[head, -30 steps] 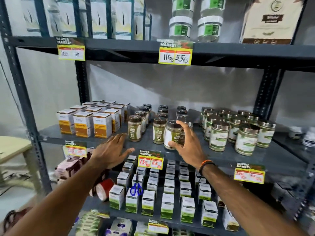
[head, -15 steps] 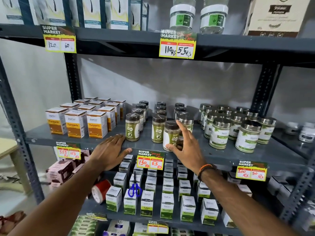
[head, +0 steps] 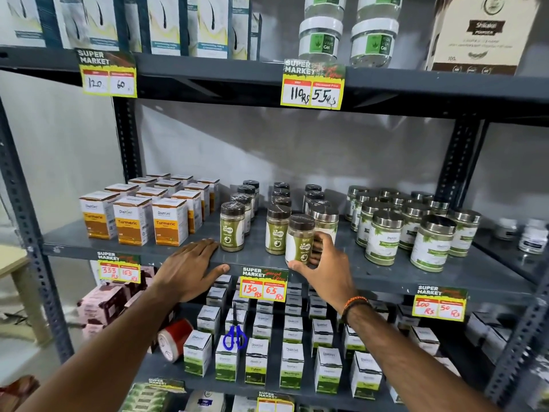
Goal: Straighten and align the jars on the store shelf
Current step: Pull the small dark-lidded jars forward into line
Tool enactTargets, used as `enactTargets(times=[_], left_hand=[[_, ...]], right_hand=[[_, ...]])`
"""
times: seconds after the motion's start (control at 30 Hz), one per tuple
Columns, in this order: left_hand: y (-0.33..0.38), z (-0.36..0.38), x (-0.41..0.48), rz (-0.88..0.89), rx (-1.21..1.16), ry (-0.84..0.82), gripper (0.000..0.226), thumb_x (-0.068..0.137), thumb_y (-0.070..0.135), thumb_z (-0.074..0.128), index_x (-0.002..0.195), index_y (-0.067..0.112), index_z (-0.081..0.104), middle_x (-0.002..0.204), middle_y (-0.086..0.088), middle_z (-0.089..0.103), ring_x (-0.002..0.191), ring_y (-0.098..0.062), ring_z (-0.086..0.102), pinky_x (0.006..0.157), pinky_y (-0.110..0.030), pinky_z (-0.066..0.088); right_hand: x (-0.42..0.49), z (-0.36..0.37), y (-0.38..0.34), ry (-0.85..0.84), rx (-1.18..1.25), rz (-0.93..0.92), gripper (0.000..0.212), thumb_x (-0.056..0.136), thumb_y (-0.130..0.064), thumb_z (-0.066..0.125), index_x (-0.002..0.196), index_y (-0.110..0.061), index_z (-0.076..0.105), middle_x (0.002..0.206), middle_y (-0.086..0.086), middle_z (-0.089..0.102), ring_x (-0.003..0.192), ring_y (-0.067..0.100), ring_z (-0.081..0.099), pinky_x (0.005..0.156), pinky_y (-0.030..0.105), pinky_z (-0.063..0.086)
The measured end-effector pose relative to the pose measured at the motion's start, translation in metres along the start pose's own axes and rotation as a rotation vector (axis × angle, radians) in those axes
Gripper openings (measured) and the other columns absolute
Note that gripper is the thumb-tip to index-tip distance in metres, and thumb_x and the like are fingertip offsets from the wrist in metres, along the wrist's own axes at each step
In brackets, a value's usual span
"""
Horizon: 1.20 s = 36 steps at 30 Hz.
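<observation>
Three rows of brown-capped jars with green labels run front to back on the grey middle shelf (head: 386, 278). My right hand (head: 322, 264) is wrapped around the front jar of the right row (head: 299, 237), which stands near the shelf's front edge, ahead of its neighbours. The front jars of the left row (head: 232, 226) and middle row (head: 277, 228) stand upright and free. My left hand (head: 190, 267) lies flat on the shelf edge, fingers spread, its fingertips just left of the left row's front jar.
Orange turmeric boxes (head: 133, 220) stand left of the jars. Steel-lidded jars (head: 383, 236) cluster to the right. Price tags (head: 263, 283) hang on the shelf edge. On the shelf below are small white boxes (head: 292, 367), blue scissors (head: 234, 337) and a red tape roll (head: 173, 341).
My right hand has closed further around the right row's front jar and drawn it slightly forward. The left hand has stayed flat on the shelf edge. The view has moved closer.
</observation>
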<state>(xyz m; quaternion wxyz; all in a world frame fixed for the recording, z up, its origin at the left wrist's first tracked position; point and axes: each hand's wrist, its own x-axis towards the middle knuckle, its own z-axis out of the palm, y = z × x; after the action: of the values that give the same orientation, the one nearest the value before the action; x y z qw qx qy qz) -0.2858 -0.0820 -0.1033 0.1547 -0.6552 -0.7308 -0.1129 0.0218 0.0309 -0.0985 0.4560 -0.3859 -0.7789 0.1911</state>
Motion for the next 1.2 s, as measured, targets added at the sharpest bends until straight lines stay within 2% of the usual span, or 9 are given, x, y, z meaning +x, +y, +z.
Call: enactTargets(times=[0.2, 0.5, 0.67, 0.77, 0.83, 0.9, 0.97, 1.1, 1.2], left_hand=[[0.001, 0.001, -0.001, 0.001, 0.008, 0.006, 0.1, 0.09, 0.084, 0.007, 0.157, 0.015, 0.033, 0.162, -0.01, 0.04, 0.146, -0.027, 0.041, 0.119, -0.045, 0.033], [-0.001, 0.004, 0.0, 0.002, 0.003, 0.014, 0.098, 0.091, 0.083, 0.009, 0.158, 0.014, 0.033, 0.162, -0.01, 0.04, 0.146, -0.026, 0.04, 0.119, -0.044, 0.031], [-0.002, 0.006, 0.001, 0.0, 0.008, 0.017, 0.095, 0.093, 0.082, 0.011, 0.158, 0.015, 0.032, 0.163, -0.009, 0.038, 0.147, -0.025, 0.039, 0.121, -0.043, 0.029], [-0.003, 0.007, 0.001, 0.0, 0.007, 0.014, 0.095, 0.093, 0.082, 0.012, 0.159, 0.015, 0.031, 0.164, -0.009, 0.037, 0.148, -0.025, 0.038, 0.121, -0.043, 0.028], [-0.003, 0.007, 0.002, -0.003, 0.004, 0.012, 0.096, 0.093, 0.082, 0.012, 0.159, 0.016, 0.03, 0.164, -0.008, 0.037, 0.148, -0.024, 0.037, 0.121, -0.042, 0.027], [-0.002, 0.006, 0.001, -0.008, 0.004, 0.012, 0.097, 0.092, 0.083, 0.01, 0.159, 0.016, 0.03, 0.165, -0.008, 0.036, 0.149, -0.024, 0.036, 0.122, -0.042, 0.027], [-0.001, 0.006, 0.001, -0.011, 0.0, 0.008, 0.099, 0.09, 0.083, 0.008, 0.16, 0.016, 0.029, 0.165, -0.008, 0.035, 0.149, -0.024, 0.035, 0.122, -0.042, 0.027], [0.0, 0.005, 0.0, -0.013, -0.009, 0.009, 0.103, 0.088, 0.084, 0.004, 0.16, 0.016, 0.028, 0.166, -0.008, 0.033, 0.15, -0.024, 0.034, 0.122, -0.042, 0.026], [0.0, 0.006, 0.001, -0.011, -0.011, 0.02, 0.101, 0.089, 0.084, 0.006, 0.16, 0.015, 0.028, 0.166, -0.008, 0.034, 0.15, -0.024, 0.034, 0.122, -0.042, 0.027]], right_hand=[[0.002, 0.002, -0.001, 0.011, -0.085, 0.043, 0.079, 0.066, -0.053, 0.091, 0.131, -0.02, 0.06, 0.107, -0.012, 0.074, 0.09, -0.004, 0.068, 0.079, 0.011, 0.054], [0.003, 0.003, -0.01, 0.049, -0.113, 0.085, 0.071, 0.063, -0.053, 0.093, 0.12, -0.022, 0.064, 0.091, -0.021, 0.064, 0.081, -0.01, 0.063, 0.066, 0.004, 0.049], [-0.001, -0.003, -0.012, 0.044, -0.089, 0.062, 0.077, 0.063, -0.053, 0.092, 0.127, -0.02, 0.064, 0.109, -0.011, 0.075, 0.084, -0.004, 0.068, 0.075, 0.015, 0.057], [-0.002, -0.021, -0.014, 0.09, -0.142, 0.047, 0.091, 0.066, -0.071, 0.077, 0.138, -0.019, 0.057, 0.123, -0.005, 0.071, 0.081, 0.0, 0.07, 0.065, 0.019, 0.06], [0.002, -0.039, -0.012, 0.175, -0.165, -0.019, 0.09, 0.071, -0.079, 0.063, 0.138, -0.019, 0.056, 0.121, -0.003, 0.071, 0.077, 0.0, 0.069, 0.056, 0.018, 0.058], [0.011, -0.055, -0.007, 0.27, -0.137, -0.121, 0.075, 0.08, -0.072, 0.061, 0.134, -0.02, 0.056, 0.118, -0.002, 0.07, 0.083, 0.002, 0.068, 0.063, 0.022, 0.061], [0.024, -0.064, 0.0, 0.276, -0.117, -0.192, 0.066, 0.087, -0.056, 0.071, 0.14, -0.024, 0.05, 0.128, -0.002, 0.062, 0.105, 0.01, 0.064, 0.084, 0.037, 0.061], [0.05, -0.064, 0.013, 0.056, -0.19, -0.145, 0.093, 0.083, -0.044, 0.081, 0.156, -0.038, 0.024, 0.157, 0.005, 0.04, 0.142, 0.024, 0.04, 0.113, 0.055, 0.038], [0.057, -0.056, 0.021, -0.073, -0.2, -0.136, 0.099, 0.082, -0.04, 0.084, 0.157, -0.038, 0.02, 0.157, 0.005, 0.044, 0.133, 0.016, 0.048, 0.114, 0.05, 0.038]])
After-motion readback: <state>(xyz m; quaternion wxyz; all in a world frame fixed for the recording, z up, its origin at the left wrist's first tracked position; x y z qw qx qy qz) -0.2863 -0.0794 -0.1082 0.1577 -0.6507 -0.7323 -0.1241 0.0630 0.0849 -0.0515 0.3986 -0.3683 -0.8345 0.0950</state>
